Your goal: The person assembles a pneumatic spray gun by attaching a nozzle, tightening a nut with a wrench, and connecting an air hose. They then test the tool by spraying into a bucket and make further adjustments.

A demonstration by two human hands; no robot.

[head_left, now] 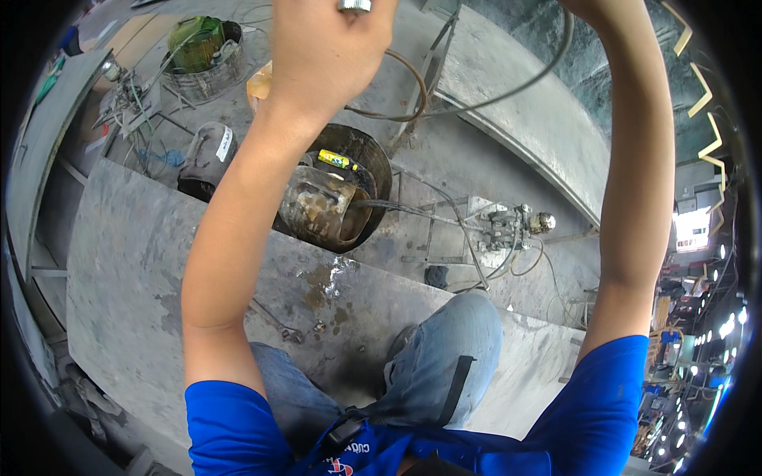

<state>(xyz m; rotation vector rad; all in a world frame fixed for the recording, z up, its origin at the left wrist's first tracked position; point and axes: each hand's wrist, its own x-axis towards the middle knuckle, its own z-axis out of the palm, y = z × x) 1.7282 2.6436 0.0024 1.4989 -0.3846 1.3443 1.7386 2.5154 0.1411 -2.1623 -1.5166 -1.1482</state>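
My left hand (332, 51) is raised at the top of the view, curled closed with its back toward me. A silver ridged metal fitting (355, 5) shows at its knuckles; the rest of what it grips is cut off by the upper edge. My right arm reaches up on the right, and only the base of my right hand (599, 9) shows, its fingers out of the picture. A grey-brown hose (496, 101) loops between the two hands, rising beside the right one. Whether the right hand holds it cannot be seen.
A wide grey metal plate (143, 246) lies under my knees, with a wrench (278, 321) on it. Beyond stand a dark tub (379, 163) holding a stained container (313, 202) and a yellow can (337, 159), a hose-connected pump (508, 226), a black jug (208, 155) and a curved panel (524, 95).
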